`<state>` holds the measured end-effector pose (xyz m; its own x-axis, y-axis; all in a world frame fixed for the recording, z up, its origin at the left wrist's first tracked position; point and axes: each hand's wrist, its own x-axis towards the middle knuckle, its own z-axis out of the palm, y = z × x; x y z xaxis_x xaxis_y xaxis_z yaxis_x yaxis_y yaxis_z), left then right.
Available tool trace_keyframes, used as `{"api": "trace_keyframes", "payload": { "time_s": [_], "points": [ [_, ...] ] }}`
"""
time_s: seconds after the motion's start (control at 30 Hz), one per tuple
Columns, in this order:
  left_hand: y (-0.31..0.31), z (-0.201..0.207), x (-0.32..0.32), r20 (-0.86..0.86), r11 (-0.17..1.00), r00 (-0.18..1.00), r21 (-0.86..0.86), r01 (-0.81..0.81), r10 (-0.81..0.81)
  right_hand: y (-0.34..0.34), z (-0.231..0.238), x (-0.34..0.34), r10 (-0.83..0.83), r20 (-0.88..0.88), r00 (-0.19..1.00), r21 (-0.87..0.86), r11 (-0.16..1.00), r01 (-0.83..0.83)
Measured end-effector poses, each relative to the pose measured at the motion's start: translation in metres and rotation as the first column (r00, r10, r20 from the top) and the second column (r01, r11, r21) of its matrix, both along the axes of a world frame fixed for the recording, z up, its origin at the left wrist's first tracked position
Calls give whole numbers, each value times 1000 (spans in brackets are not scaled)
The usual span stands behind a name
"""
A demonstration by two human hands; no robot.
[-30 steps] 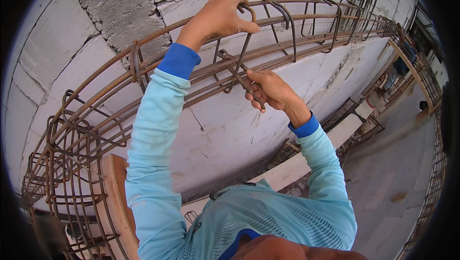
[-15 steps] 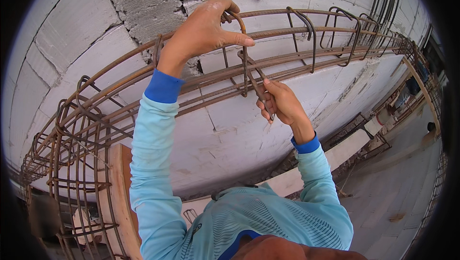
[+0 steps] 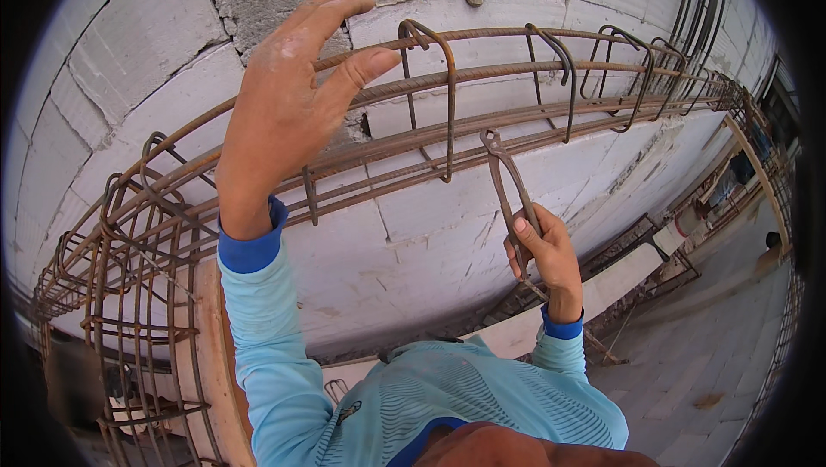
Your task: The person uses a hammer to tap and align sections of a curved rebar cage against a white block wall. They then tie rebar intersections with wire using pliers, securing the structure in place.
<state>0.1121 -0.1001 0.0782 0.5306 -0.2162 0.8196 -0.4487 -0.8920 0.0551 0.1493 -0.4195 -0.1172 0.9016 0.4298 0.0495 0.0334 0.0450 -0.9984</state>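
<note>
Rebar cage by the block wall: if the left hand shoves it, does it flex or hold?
Probably holds: the rebar cage is long ribbed bars tied through many bent stirrups. Likely heavy, given its length. Rusty ribs should grip well under the left hand.

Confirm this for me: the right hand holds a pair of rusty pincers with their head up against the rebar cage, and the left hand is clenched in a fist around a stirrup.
One thing is wrong. In the head view the left hand is open, fingers spread, against the upper bars of the rebar cage, not clenched around a stirrup. The rest stands: the right hand holds the rusty pincers with their head up against the cage.
</note>
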Motion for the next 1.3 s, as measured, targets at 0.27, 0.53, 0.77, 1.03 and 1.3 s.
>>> {"api": "trace_keyframes", "payload": {
  "time_s": [0.27,0.53,0.77,1.03,1.3],
  "points": [
    [61,-23,-35,125,938,965,-294,-186,230,-8,32,-11,-293,439,849,307,937,165],
    [75,-49,-31,218,906,900,-289,-310,377,40,90,67,-371,770,518,285,928,241],
    [70,-84,-30,566,921,729,-284,-267,386,87,102,111,-412,905,106,322,826,462],
    [23,-158,-25,378,469,820,-869,155,430,93,91,115,-381,922,73,282,788,546],
    [33,-116,-30,460,-42,881,-888,458,-113,96,91,115,-403,915,30,328,782,530]
  ]
}}
